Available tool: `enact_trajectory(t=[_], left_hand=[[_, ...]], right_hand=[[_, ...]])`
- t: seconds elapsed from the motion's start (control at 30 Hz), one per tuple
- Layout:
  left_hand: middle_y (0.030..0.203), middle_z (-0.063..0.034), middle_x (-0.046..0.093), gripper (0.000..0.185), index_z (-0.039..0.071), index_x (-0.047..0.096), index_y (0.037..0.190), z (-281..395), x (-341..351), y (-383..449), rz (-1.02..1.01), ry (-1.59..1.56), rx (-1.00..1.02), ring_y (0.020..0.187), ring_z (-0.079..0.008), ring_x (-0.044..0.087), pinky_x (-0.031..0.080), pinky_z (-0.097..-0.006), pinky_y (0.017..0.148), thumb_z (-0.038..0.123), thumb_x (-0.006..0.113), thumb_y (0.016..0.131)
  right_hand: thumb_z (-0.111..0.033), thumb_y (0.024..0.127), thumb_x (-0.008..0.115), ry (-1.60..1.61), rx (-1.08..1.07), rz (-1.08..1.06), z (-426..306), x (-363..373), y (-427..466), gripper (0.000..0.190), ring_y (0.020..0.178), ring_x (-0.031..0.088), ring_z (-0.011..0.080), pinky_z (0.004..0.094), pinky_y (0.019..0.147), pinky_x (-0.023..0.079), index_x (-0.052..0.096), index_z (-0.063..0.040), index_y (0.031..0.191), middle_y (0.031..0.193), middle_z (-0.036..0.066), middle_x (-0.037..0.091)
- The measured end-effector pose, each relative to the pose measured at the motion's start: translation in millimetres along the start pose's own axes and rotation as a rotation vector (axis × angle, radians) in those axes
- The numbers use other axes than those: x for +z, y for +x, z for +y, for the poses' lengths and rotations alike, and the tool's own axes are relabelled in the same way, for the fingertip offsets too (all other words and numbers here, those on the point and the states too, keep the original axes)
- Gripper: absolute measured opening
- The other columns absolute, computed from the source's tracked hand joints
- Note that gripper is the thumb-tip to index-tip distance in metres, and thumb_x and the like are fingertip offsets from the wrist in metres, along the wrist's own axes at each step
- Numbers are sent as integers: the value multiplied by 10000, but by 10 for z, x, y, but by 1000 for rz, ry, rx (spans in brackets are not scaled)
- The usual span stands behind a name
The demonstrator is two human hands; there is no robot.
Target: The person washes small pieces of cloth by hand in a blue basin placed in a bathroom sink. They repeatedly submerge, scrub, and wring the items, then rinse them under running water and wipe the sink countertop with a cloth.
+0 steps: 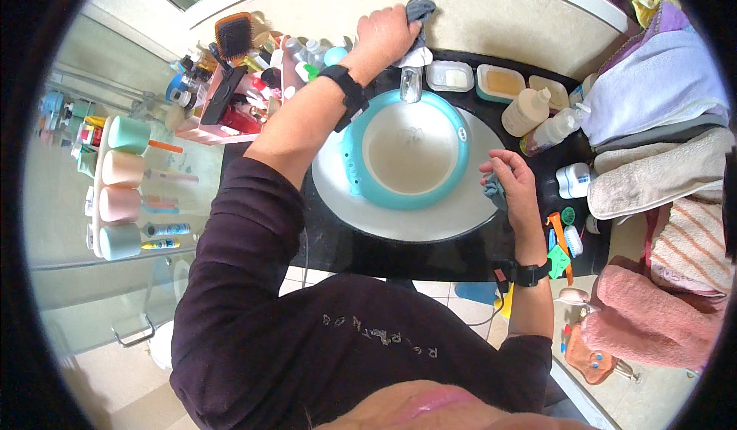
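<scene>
My left hand [387, 35] is raised behind the faucet [411, 84] and grips a dark grey cloth [420, 11] near the wall. A white piece of material shows just below it, over the faucet's top. My right hand [514, 179], fingers curled, holds a small grey-blue cloth [494, 191] at the right edge of the white sink [403, 227]. Between my hands a turquoise-rimmed plastic basin [348, 159] rests in the sink, under the spout. A faint animal print shows on its pale inside.
Left stand a crowded pink organizer [230, 138] and a hairbrush [234, 35]. Soap boxes [450, 76], a white pump bottle [525, 112] and a clear spray bottle [551, 131] line the right back. Small brushes [573, 240] lie near my right wrist; towels [656, 174] hang at right.
</scene>
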State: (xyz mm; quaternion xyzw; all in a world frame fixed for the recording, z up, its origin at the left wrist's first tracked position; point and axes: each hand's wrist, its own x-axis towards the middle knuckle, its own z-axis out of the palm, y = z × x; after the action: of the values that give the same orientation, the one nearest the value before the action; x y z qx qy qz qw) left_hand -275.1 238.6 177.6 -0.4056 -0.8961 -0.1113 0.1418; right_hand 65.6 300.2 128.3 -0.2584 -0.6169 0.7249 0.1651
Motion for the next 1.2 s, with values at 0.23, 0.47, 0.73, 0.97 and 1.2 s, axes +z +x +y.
enact_trajectory(t=[0.23,0.47,0.73,0.97,1.2], left_hand=[[1181,-159,590,620,63,527,1233,23,96,52,-169,-73,-103,1093,-326,577,432,-495,925,561,523,863],[1260,-198,540,818,42,423,1350,-252,110,31,51,-294,-63,1204,-357,495,319,-610,992,651,511,811],[1167,-129,599,525,51,531,1263,118,-154,-823,140,-1057,-17,1084,-273,555,432,-408,940,456,460,937],[1086,-94,636,484,81,616,1054,618,-158,-1759,-591,-2640,-878,1087,-254,576,440,-399,976,525,468,930],[963,-69,616,199,73,607,1019,431,-135,-1920,-348,-2416,-976,861,-193,607,535,-328,741,250,582,932]], right_hand=[[-236,930,580,32,24,-66,85,167,-43,273,720,618,119,230,669,497,576,-19,1095,860,78,657],[-367,953,523,560,241,-9,158,224,-37,401,880,634,197,302,724,515,544,-26,1162,1040,122,639],[-127,963,427,866,-88,102,164,837,238,284,1062,577,276,453,905,507,447,-32,1230,1161,153,564],[-259,922,520,-531,-741,243,88,1402,267,345,1241,434,347,580,1026,292,548,-153,1249,1277,105,536],[-272,785,690,-1228,-876,370,104,1245,336,497,1286,383,361,651,1036,200,550,-227,1259,1450,117,371]])
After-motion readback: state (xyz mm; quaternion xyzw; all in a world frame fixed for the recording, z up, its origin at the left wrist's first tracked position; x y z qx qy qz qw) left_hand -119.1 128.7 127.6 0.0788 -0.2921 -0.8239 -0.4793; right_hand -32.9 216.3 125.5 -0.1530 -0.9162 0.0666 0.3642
